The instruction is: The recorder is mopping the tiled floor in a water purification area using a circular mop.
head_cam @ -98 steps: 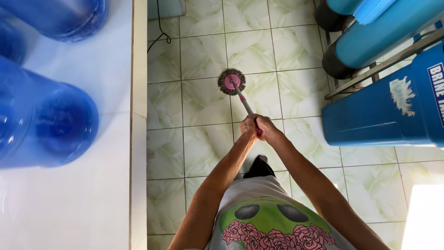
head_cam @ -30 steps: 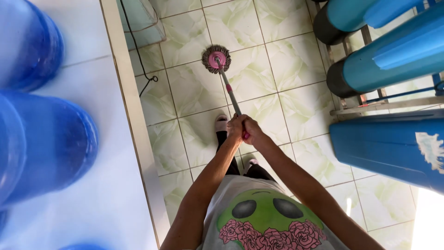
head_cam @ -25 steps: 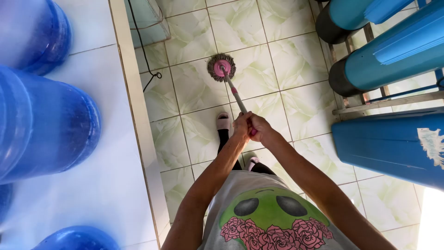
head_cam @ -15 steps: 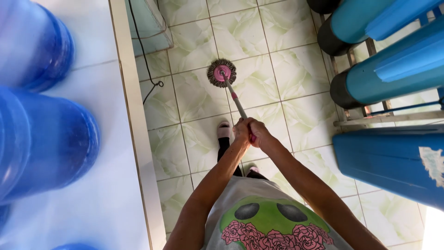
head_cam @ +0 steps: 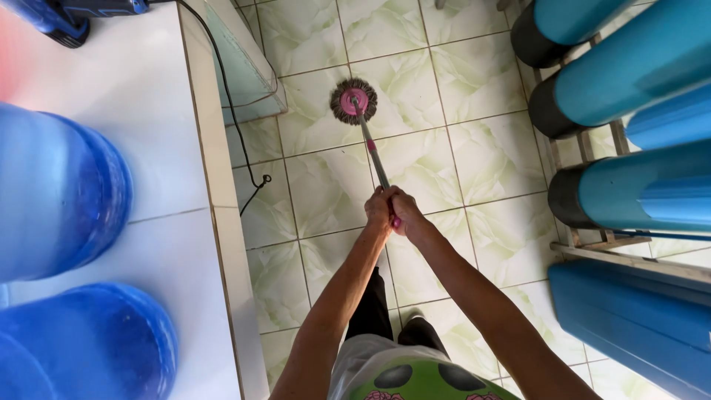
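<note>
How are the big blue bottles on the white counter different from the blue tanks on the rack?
The water bottles are see-through deep blue; the tanks are solid, lighter teal-blue. The bottles stand upright on the white counter, left of the mop; the tanks lie on their sides on a metal rack to its right. The tanks have black ends; the bottles do not. Both are large, round and blue.

Open tiled floor [head_cam: 474, 148] runs down the middle, so there's plenty of room to swing around the mop head [head_cam: 353, 101]. Left side is boxed in by the white counter [head_cam: 155, 148] with its blue jugs [head_cam: 59, 192], plus a black cord [head_cam: 237, 141] dangling off its edge. Right side is blocked by the rack [head_cam: 585, 244] of blue cylinders [head_cam: 637, 74].
</note>
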